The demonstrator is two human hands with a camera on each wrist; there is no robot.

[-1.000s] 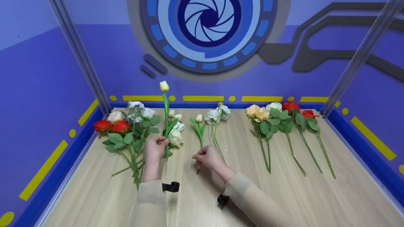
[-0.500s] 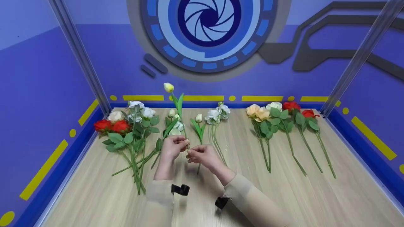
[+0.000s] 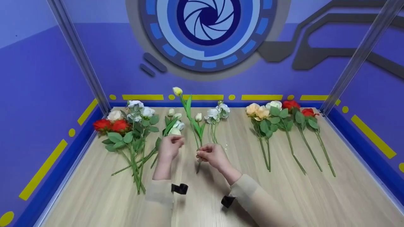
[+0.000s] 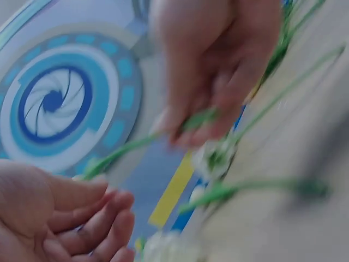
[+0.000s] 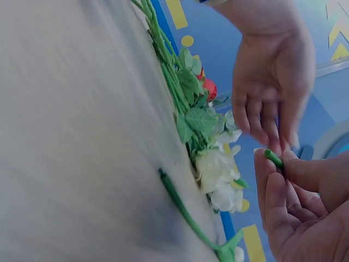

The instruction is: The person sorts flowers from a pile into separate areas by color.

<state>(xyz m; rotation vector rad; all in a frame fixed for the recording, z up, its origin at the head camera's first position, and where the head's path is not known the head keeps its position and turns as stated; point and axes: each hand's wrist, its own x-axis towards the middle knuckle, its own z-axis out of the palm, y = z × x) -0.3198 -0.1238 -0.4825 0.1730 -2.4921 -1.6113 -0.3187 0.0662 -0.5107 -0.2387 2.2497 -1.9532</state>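
Note:
My right hand [image 3: 216, 156] pinches the lower stem of a pale yellow tulip [image 3: 177, 91], which leans up and to the left above the table. In the right wrist view the cut stem end [image 5: 272, 158] pokes out between thumb and fingers. My left hand [image 3: 169, 148] is just to the left, apart from the stem in the head view, its fingers loosely bent and holding nothing. A white tulip [image 3: 198, 117] lies behind the held stem, partly covered by it. White flowers [image 3: 213, 115] lie to its right; a cream bloom [image 3: 174, 131] shows beyond my left hand.
At the left lies a pile with red blooms [image 3: 120, 126], white roses [image 3: 135, 104] and crossing stems. Peach roses [image 3: 262, 113], a white rose [image 3: 274, 105] and red roses [image 3: 291, 105] lie in a row at the right. Blue walls enclose the wooden table [image 3: 315, 201].
The tulip has moved right from my left hand to my right hand. My left hand reached toward the right, let go of the stem and drew slightly back.

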